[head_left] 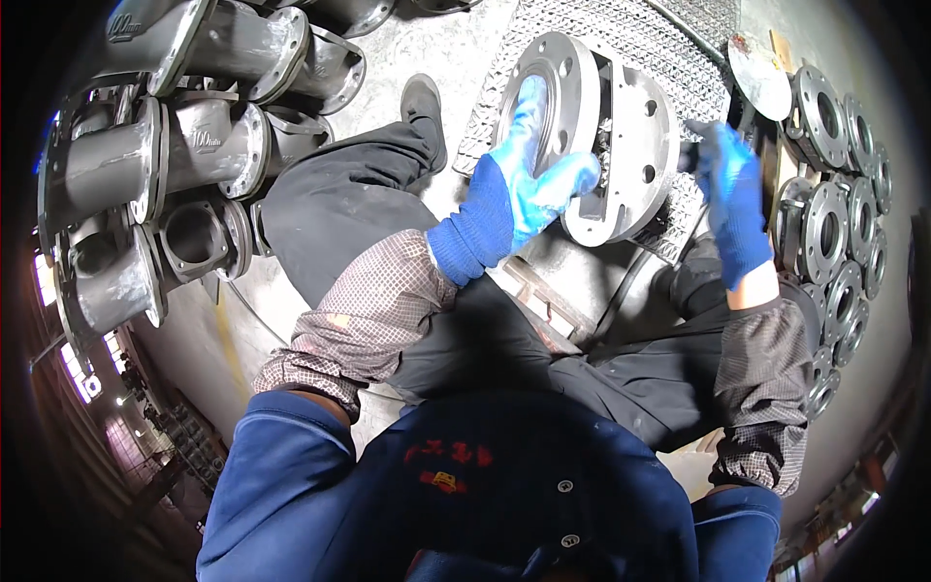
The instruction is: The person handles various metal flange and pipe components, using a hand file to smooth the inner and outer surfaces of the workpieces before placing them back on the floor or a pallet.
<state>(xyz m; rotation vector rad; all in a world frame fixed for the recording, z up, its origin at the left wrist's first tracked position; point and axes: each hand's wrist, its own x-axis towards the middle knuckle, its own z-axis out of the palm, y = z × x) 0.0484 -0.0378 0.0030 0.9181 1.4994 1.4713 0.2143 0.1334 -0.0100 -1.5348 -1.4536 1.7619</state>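
Note:
A grey flanged metal casting point(648, 160) stands on a textured metal mat in front of me, with two round flanges, bolt holes and a gap between them. My left hand point(519, 189), in a blue glove, grips the near-left flange, fingers along its inner face and thumb across its rim. To the right of the casting, my right hand point(732, 189), also gloved in blue, is closed round a small dark tool point(690, 153). The tool's end is close to the right flange; whether it touches cannot be seen. Its kind is unclear.
Grey flanged pipe bodies point(204, 145) are stacked at the left. Several ring flanges point(824, 233) stand piled at the right, near a pale rounded plate point(759, 78). The textured mat point(482, 121) lies under the casting. A dark cable point(621, 291) runs near my legs.

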